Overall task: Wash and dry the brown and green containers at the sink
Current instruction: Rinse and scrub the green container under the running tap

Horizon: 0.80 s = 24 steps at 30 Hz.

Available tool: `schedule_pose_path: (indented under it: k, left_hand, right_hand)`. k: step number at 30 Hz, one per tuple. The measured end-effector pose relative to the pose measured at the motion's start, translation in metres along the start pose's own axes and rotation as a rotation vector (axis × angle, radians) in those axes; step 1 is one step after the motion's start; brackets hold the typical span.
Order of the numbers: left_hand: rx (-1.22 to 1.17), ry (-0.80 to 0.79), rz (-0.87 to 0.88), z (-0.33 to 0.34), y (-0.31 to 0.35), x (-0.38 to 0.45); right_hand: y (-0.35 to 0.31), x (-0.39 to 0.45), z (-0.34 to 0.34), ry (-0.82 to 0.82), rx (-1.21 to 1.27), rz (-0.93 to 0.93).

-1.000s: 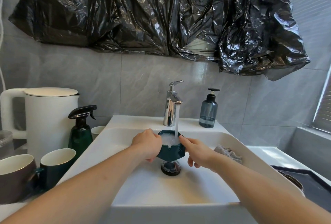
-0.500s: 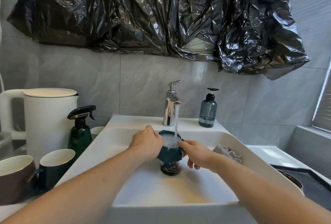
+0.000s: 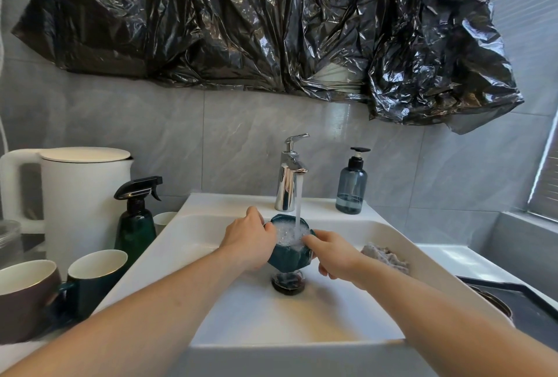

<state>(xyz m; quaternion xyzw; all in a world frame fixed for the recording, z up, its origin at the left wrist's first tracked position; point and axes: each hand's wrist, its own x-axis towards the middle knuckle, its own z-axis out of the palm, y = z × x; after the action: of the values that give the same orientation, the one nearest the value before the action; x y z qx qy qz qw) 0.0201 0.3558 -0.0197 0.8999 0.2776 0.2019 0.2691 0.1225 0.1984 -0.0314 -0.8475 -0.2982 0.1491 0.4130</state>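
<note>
Reaching in from the near edge, both forearms extend over the white sink (image 3: 241, 316). At near left on the counter stand a brown mug (image 3: 24, 295) and, just beside it, a dark green mug (image 3: 93, 280), both upright.

Mid-basin: the green container (image 3: 288, 257) is held just above the drain stopper (image 3: 288, 284), upright, full of foamy water. Left hand (image 3: 249, 241) wraps the container's left side, fingers curled round its wall. Right hand (image 3: 332, 253) grips the right side, forefinger lying along the rim, other fingers curled below. A thin stream of water (image 3: 298, 207) falls from the chrome faucet (image 3: 288, 177) into the foam.

On the sink's right ledge lies a greyish sponge or cloth (image 3: 385, 257); cannot tell which.

Farther back: green spray bottle (image 3: 136, 219) and white kettle (image 3: 81, 195) at left, blue-grey soap dispenser (image 3: 351, 186) right of the faucet. Black plastic sheeting (image 3: 256, 23) hangs across the grey tiled wall.
</note>
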Motion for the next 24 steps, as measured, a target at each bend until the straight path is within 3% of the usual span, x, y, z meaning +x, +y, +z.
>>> schedule_pose_path:
  k: [24]
  left_hand:
    - [-0.171, -0.202, -0.033, 0.006, -0.002, 0.001]
  right_hand:
    - [0.011, 0.017, 0.002, 0.117, 0.168, -0.219]
